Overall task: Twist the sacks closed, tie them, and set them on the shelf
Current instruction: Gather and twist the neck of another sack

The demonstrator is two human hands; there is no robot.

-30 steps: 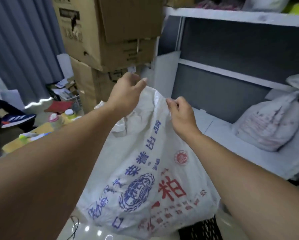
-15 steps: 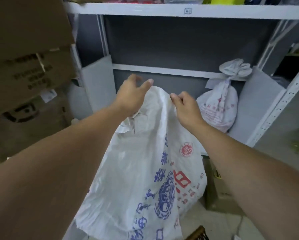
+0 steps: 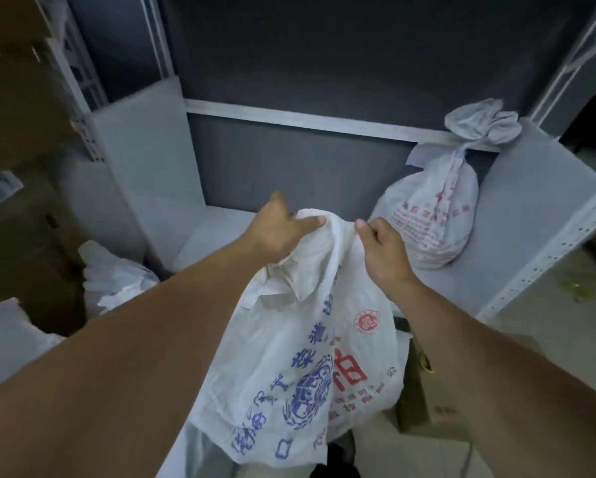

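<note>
both arms stretch forward toward the shelf. at far left stand stacked cardboard boxes, with one crumpled white sack low beside them. the left hand grasps the open mouth of the printed sack, thumb laid along the rim, its other fingers hidden behind the cloth. the right hand pinches the same rim with curled fingers. this sack hangs in front of the shelf. one tied sack stands upright on the shelf at the right. three sacks show plainly.
</note>
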